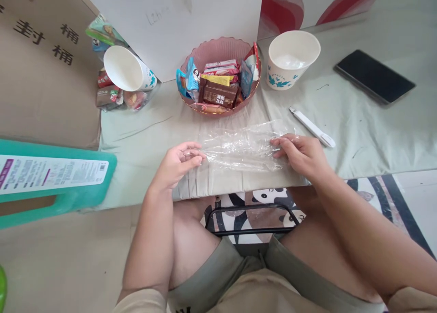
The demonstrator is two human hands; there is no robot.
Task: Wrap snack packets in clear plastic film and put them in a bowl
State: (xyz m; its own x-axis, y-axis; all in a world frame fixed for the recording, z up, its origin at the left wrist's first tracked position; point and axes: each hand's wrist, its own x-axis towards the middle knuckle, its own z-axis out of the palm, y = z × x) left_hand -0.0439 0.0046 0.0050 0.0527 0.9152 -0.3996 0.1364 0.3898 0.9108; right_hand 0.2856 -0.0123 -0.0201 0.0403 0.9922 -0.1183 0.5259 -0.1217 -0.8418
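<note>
A clear plastic bag (242,147) is stretched out flat and wrinkled between my two hands, just above or on the cloth near the table's front edge. My left hand (180,163) pinches its left end between thumb and fingers. At the opposite end, my right hand (300,153) grips the film with its fingers closed. A white utility knife (312,127) lies just beyond my right hand. Behind the bag stands a pink scalloped bowl (220,49) filled with several wrapped snacks, among them a brown packet (218,93).
One paper cup (287,78) stands right of the bowl; another paper cup (128,72) lies tilted at left by snack packets (109,97). A black phone (375,76) rests at right. Cardboard box (41,81) and green jug (68,199) border the left; white box (170,26) stands behind.
</note>
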